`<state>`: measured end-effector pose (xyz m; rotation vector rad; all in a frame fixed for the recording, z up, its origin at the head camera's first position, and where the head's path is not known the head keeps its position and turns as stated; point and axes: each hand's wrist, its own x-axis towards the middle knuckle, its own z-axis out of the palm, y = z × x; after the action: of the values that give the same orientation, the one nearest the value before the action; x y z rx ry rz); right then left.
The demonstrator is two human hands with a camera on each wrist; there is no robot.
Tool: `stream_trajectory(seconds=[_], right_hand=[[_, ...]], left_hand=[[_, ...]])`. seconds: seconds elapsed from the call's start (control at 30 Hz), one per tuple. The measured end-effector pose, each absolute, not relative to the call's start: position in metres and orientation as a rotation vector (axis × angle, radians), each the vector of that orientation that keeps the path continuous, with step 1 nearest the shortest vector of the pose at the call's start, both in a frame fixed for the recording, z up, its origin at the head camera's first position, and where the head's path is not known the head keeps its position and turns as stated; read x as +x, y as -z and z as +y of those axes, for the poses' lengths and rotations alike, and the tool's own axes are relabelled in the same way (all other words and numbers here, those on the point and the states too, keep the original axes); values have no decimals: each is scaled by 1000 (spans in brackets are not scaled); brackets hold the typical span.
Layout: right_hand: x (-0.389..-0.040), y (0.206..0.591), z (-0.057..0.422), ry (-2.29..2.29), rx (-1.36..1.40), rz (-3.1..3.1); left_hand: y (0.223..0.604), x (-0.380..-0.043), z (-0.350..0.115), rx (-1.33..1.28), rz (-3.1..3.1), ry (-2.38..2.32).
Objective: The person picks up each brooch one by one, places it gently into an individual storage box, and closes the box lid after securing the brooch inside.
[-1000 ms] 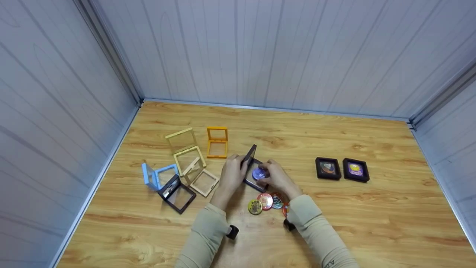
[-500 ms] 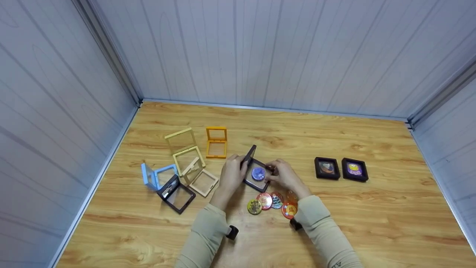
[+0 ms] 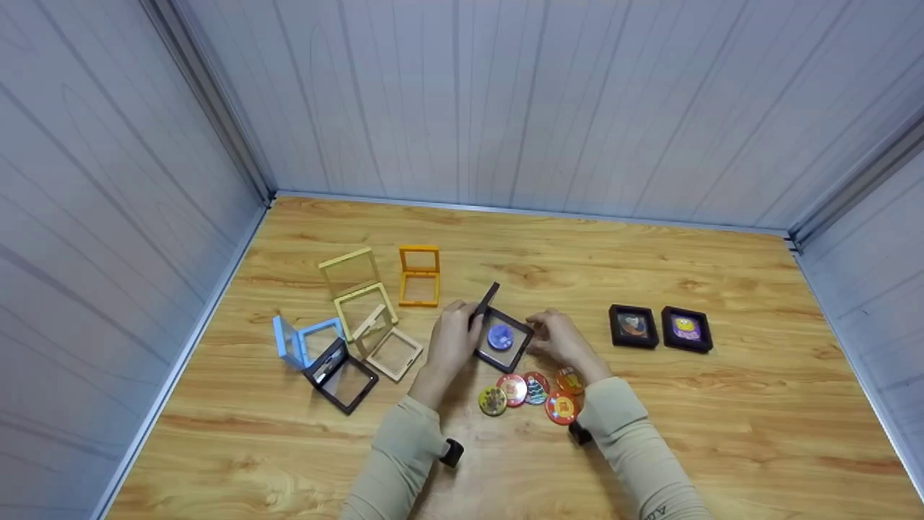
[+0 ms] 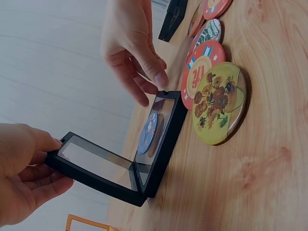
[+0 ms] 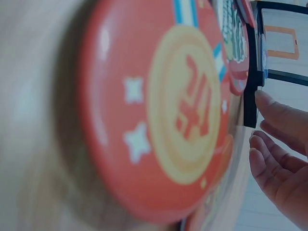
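A black hinged display frame [image 3: 517, 355] stands unfolded on the wooden table, its lid tilted up. In its clear lower half lies a round blue-purple button badge [image 3: 500, 336]. My left hand [image 3: 451, 339] grips the raised lid's edge between thumb and fingers, as the left wrist view shows. At the frame's right edge is my right hand [image 3: 563, 343], fingers loosely bent and nothing held. Its thumb [image 5: 272, 108] appears to touch the rim. Closer to me lie several button badges, among them a yellow sunflower one [image 3: 493, 401] and a red one [image 3: 561, 408].
To the left stand unfolded frames: orange [image 3: 419, 289], yellow [image 3: 366, 287], beige [image 3: 395, 354], blue [image 3: 291, 343] and another black one [image 3: 350, 393]. Two closed black frames [image 3: 634, 326] with badges inside lie on the right. Pale panel walls [image 3: 505, 108] enclose the table.
My right hand has let go of the blue-purple badge and drawn back rightward to the frame's edge, uncovering the red and orange badges. My left hand stays on the lid.
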<state>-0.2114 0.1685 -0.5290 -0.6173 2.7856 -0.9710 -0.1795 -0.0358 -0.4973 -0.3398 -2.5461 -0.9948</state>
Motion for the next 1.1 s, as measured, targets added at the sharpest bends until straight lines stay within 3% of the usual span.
stream_trajectory(seconds=[1.1], right_hand=[[-212, 536, 164, 973, -680, 2840]], left_hand=[[517, -164, -2, -555, -2724, 685]])
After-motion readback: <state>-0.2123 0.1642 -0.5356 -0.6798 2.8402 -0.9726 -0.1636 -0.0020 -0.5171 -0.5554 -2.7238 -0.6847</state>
